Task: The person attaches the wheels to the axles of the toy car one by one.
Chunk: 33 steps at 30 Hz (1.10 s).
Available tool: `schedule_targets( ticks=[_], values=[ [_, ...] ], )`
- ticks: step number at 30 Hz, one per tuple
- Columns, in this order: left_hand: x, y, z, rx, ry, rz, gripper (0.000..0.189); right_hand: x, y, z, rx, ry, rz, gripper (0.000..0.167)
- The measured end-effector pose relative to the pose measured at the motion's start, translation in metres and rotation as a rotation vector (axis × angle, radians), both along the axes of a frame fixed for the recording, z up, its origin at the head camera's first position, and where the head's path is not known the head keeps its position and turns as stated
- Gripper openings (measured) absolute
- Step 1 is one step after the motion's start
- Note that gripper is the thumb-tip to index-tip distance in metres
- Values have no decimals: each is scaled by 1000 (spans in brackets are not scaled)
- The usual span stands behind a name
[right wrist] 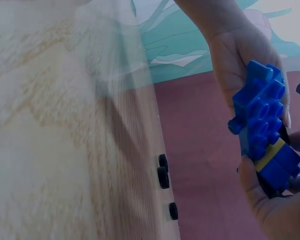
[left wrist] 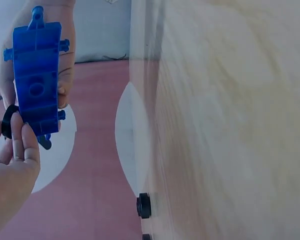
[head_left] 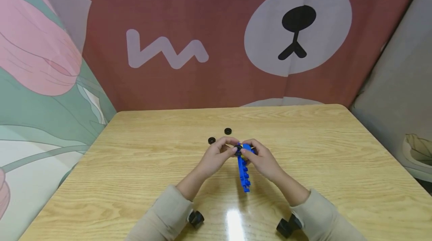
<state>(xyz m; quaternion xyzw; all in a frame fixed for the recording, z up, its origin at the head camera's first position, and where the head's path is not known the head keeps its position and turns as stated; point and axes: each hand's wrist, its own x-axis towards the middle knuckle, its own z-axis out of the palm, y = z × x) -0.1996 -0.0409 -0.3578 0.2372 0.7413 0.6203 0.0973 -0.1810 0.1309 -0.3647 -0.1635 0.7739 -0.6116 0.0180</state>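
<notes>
A blue toy car base, studded on top, is held above the table by both hands. Its underside, with short side pegs, faces the left wrist view. A yellow strip and a blue block sit at its far end. My left hand pinches a small black wheel against the base's left side; fingers hide whether it is on a peg. My right hand grips the far end, thumb on the blue plastic. Dark material, partly hidden, shows beside the right fingers.
Loose black wheels lie on the wooden table beyond the hands, one farther back and another near the left fingers. A patterned curtain hangs behind the table's far edge. Black wrist cameras sit under both sleeves.
</notes>
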Motion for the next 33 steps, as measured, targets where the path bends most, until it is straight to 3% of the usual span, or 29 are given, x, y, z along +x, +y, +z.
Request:
schedule_targets(
  ticks=[9,16,25,33],
  values=[
    [2,6,0,111,-124,61,28,3,0,2,-19,32,-67,26],
    [1,6,0,136,-154,13,26,3,0,4,-44,35,-104,26],
    [3,10,3,158,-267,4,31,4,2,3,-35,54,-106,24],
    [4,10,3,177,-293,-22,30,5,2,0,-47,81,-89,23]
  ],
)
